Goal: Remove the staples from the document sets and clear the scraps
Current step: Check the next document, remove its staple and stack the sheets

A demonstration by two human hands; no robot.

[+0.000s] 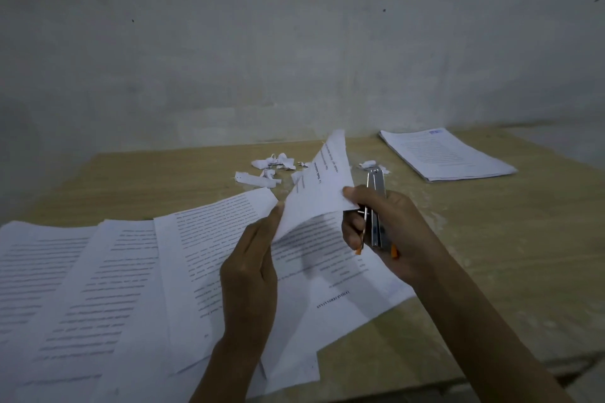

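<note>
**Lifting one page between both hands: head camera entry**

Head view, the only feed I have. The lifted sheet (322,180) stands tilted above the table (491,255), its far corner pointing up and away. The left hand (248,268) pinches its near-left edge between thumb and fingertips. The right hand (383,232) is curled round a silver stapler (376,206) with orange ends, which points away from me. The same hand's thumb presses the sheet's right edge.

Under both hands lies a printed document, partly shadowed. To its left, loose pages (82,288) are fanned out and overlapping, reaching the left edge of the picture.

Paper scraps (271,167) sit in a small heap on the table beyond the lifted sheet, with a few more just past the stapler's tip. A neat stack (448,155) of printed sheets lies at the far right, well apart from the hands and close to the grey wall (294,42).
</note>
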